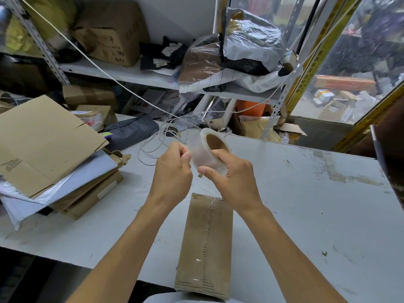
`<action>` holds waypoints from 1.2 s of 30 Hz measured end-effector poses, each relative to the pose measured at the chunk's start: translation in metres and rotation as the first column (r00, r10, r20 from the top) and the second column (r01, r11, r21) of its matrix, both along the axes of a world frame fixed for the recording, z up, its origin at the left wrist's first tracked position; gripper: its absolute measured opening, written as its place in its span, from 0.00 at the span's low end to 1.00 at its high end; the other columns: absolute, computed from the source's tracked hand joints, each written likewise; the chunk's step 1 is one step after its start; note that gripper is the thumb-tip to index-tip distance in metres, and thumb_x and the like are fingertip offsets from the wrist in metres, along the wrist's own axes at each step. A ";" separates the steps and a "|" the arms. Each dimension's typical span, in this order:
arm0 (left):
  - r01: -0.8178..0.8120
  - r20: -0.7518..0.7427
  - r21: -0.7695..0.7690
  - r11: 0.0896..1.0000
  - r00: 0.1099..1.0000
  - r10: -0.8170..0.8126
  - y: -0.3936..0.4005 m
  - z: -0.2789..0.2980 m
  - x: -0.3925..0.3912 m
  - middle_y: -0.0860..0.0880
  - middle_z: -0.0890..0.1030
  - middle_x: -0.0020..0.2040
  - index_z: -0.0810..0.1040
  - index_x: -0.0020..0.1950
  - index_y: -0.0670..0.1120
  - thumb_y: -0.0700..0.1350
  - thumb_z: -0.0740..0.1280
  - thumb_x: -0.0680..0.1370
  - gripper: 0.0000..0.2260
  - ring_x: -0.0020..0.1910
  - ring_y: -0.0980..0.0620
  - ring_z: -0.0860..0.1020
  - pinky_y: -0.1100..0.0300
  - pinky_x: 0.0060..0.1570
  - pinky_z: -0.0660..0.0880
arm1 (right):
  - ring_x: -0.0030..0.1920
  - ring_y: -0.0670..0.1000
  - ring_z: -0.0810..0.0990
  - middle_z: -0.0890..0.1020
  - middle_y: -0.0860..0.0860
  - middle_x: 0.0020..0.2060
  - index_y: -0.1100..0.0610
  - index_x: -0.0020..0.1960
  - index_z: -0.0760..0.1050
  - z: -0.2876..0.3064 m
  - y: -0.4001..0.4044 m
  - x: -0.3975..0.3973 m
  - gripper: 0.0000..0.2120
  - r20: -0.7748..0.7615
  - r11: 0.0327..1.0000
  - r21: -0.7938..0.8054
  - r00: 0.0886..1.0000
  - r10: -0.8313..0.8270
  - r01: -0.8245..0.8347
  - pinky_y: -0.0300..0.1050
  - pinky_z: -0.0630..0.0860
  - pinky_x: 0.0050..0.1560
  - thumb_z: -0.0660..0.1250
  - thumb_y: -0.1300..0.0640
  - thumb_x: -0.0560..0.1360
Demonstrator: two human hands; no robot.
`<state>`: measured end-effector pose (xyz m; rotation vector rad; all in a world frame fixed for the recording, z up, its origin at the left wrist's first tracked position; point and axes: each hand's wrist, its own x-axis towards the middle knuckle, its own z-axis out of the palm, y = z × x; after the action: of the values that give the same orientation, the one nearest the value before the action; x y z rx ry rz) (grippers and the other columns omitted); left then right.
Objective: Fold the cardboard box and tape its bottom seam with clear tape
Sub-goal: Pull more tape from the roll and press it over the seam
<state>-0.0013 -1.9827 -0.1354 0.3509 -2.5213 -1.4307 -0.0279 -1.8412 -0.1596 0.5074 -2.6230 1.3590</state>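
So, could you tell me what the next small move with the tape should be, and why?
Probably pull the pinched end free and draw it down to the box. The right hand holds the roll above it, the left hand pinches at its edge, and tape already glints along the seam.

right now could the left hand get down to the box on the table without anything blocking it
Probably yes. The left hand is pinching at the tape roll held by the right hand, just above the far end of the cardboard box. Nothing lies between it and the box; it would only have to let go of the tape.
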 end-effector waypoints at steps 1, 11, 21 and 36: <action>0.015 -0.003 -0.014 1.000 1.000 -0.015 0.001 0.001 0.001 0.49 0.75 0.37 0.71 0.44 0.44 0.38 0.58 0.82 0.08 0.34 0.55 0.71 0.71 0.33 0.68 | 0.41 0.50 0.77 0.82 0.46 0.39 0.48 0.53 0.80 0.000 0.000 0.000 0.15 -0.001 1.000 0.009 1.000 -0.002 0.002 0.58 0.76 0.49 0.71 0.42 0.71; -0.064 -0.166 0.085 0.994 0.983 0.077 0.004 0.000 0.002 0.54 0.80 0.42 0.74 0.46 0.47 0.43 0.72 0.76 0.07 0.41 0.60 0.79 0.69 0.41 0.75 | 0.41 0.47 0.77 0.81 0.43 0.39 0.47 0.53 0.79 0.003 0.001 -0.001 0.16 -0.019 0.999 0.046 1.000 0.001 0.000 0.60 0.75 0.50 0.69 0.39 0.71; 0.095 -0.103 0.115 0.989 0.991 -0.083 0.003 0.004 -0.002 0.54 0.80 0.42 0.77 0.50 0.48 0.35 0.66 0.78 0.08 0.42 0.59 0.78 0.65 0.44 0.76 | 0.42 0.49 0.79 0.82 0.43 0.39 0.46 0.53 0.79 0.004 0.009 -0.008 0.17 0.015 0.994 0.105 1.000 -0.011 0.009 0.61 0.76 0.49 0.68 0.37 0.71; -0.004 0.020 0.325 0.946 1.000 -0.002 0.007 0.005 -0.007 0.48 0.82 0.39 0.79 0.43 0.47 0.40 0.67 0.79 0.06 0.35 0.55 0.80 0.57 0.44 0.79 | 0.35 0.46 0.76 0.76 0.41 0.33 0.49 0.42 0.77 0.026 0.027 -0.009 0.28 -0.030 0.965 0.261 0.999 0.045 -0.036 0.51 0.77 0.44 0.64 0.24 0.65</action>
<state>-0.0083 -1.9762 -0.1302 0.4227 -2.2939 -1.8540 -0.0372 -1.8139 -0.1332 0.6156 -2.7906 1.0081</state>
